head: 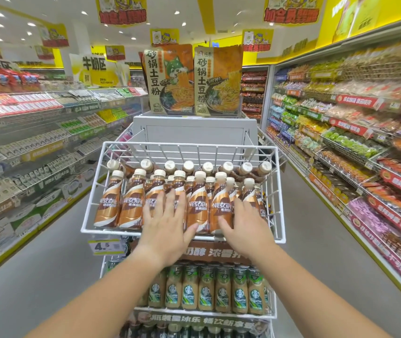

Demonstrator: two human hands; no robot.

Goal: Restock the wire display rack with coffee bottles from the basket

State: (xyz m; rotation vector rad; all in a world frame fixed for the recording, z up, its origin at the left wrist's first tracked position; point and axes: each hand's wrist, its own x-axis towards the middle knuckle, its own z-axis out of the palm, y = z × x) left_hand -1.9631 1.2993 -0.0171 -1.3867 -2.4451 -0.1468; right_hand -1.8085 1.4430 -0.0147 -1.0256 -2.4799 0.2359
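Note:
The white wire display rack [281, 191] stands in front of me, its top shelf packed with brown and gold Nescafe coffee bottles [131, 201] in several rows, cream caps up. My left hand [165, 223] lies flat with fingers spread against the front-row bottles near the middle. My right hand [245, 223] rests the same way on the bottles at the right. Neither hand grips a bottle. No basket is in view.
A lower shelf holds green-labelled Starbucks bottles [206, 293]; a price tag [105, 246] hangs at the front left. Two noodle bags [194, 79] stand on top of the rack. Stocked store shelves [355, 142] line both sides of the aisles.

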